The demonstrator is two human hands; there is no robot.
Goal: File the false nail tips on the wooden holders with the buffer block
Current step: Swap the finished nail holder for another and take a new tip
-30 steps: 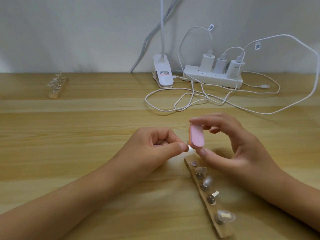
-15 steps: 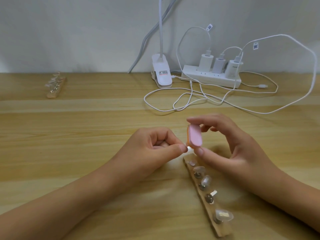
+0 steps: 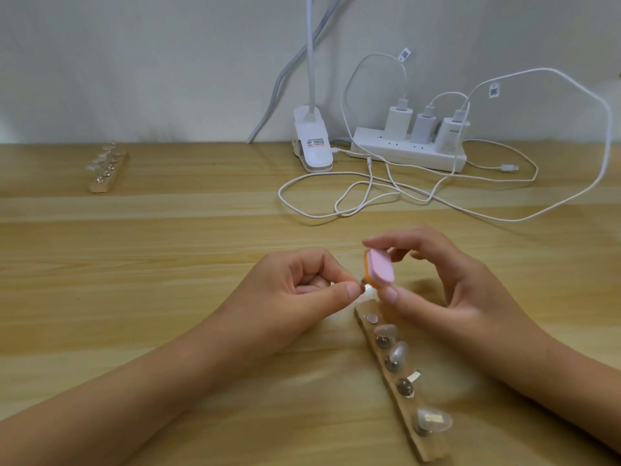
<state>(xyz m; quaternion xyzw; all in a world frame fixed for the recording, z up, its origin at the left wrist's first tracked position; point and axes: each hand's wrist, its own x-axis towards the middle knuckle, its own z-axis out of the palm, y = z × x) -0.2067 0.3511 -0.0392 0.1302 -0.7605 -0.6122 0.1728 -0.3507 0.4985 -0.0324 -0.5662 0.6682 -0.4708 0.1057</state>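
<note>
Over the middle of the pale, straight-grained wooden table (image 3: pixel 168 264), the left hand (image 3: pixel 302 290) is curled into a loose fist. Its thumb and forefinger pinch a tiny clear nail tip (image 3: pixel 369 288), which glints but is too small to make out in detail. The right hand (image 3: pixel 447 290) grips the buffer block (image 3: pixel 379 268) between the forefinger on top and the thumb underneath. The block is a small rounded oblong with a matte pink face and an orange edge layer. It stands on end, and its lower corner touches the pinched tip.

Just below the hands, toward the table's near edge and right of centre, lies a narrow wooden holder (image 3: pixel 433 449), a raw strip running diagonally. A row of round metal studs sits along it, some carrying glossy, translucent, oval nail tips (image 3: pixel 398 351).

A second wooden holder (image 3: pixel 99 188) of the same kind sits by the far left edge, close to the wall. Along the far edge stand a white plastic lamp clip (image 3: pixel 312 142) and a white power strip (image 3: pixel 408 153) with three boxy chargers (image 3: pixel 398 121). Thin white cables (image 3: pixel 369 196) trail in loose loops across the table.
</note>
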